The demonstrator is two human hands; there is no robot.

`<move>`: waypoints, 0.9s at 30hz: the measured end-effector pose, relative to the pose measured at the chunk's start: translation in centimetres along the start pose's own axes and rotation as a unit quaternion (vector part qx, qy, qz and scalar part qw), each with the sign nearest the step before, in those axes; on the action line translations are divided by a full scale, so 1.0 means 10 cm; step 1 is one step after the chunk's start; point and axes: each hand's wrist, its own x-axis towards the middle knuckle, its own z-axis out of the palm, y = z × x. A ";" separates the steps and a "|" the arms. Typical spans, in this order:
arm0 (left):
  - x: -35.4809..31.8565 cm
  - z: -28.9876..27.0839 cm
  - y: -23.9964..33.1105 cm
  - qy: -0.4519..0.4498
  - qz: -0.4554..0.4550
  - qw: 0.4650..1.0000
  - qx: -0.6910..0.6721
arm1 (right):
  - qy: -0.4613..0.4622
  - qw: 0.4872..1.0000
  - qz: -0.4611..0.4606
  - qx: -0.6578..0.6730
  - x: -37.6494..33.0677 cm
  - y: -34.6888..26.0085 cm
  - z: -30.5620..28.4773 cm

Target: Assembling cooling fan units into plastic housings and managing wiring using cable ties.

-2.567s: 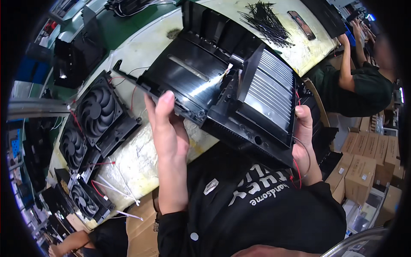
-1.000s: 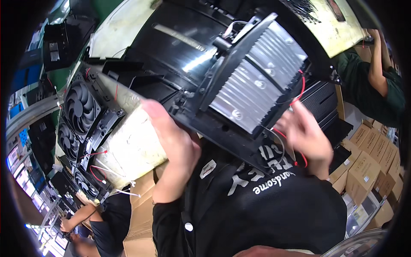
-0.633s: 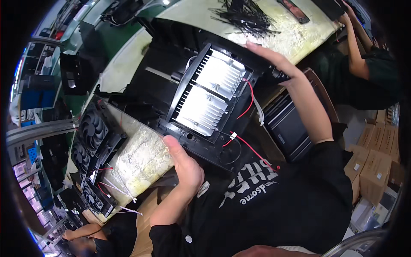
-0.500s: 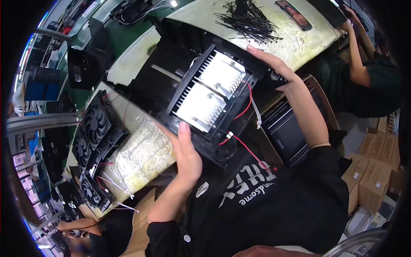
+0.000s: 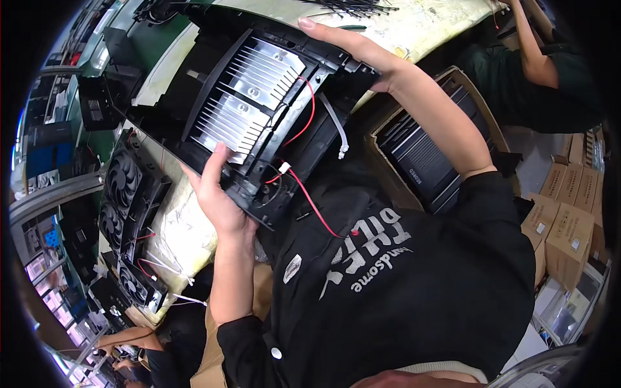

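Hands both on black plastic panel point(image 5: 259, 123), held tilted above the tabletop point(image 5: 187, 226) edge, close to my chest. L hand point(image 5: 217, 194) grips the panel's near lower edge, fingers point(image 5: 213, 158) curled up over it w/ tips touching the lower finned heatsink point(image 5: 226, 126). R hand point(image 5: 349, 45) lies across the far top edge, fingers stretched nearly flat along the rim, closed on it only lightly. Second heatsink point(image 5: 268, 68) sits just above the first, both silver, side by side in the frame. Red wires point(image 5: 304, 194) loop off the panel's right side & trail down over my shirt; white cable tie point(image 5: 336, 129) hangs beside them. Black fan units point(image 5: 123, 194) stacked on tabletop to my left. Open cardboard box point(image 5: 420, 155) w/ black units to my right. Another person's arm point(image 5: 537, 52) top right, well apart.
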 end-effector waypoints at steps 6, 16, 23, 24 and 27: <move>-0.06 -0.02 0.15 -0.008 0.036 0.999 -0.015 | -0.037 0.998 0.000 0.050 -0.07 0.05 0.08; 0.04 -0.11 0.40 -0.137 -0.051 0.983 -0.109 | -0.059 0.975 0.009 0.214 -0.04 -0.01 0.13; 0.25 -0.37 0.16 -0.067 -0.022 0.996 -0.061 | -0.101 0.975 0.010 0.200 0.09 0.15 0.10; 0.18 -0.28 0.16 -0.030 0.002 0.998 -0.063 | -0.041 0.977 -0.021 0.207 0.08 0.18 0.12; 0.10 -0.18 0.24 -0.060 0.087 0.994 0.029 | 0.053 0.885 -0.453 0.095 -0.34 0.22 -0.17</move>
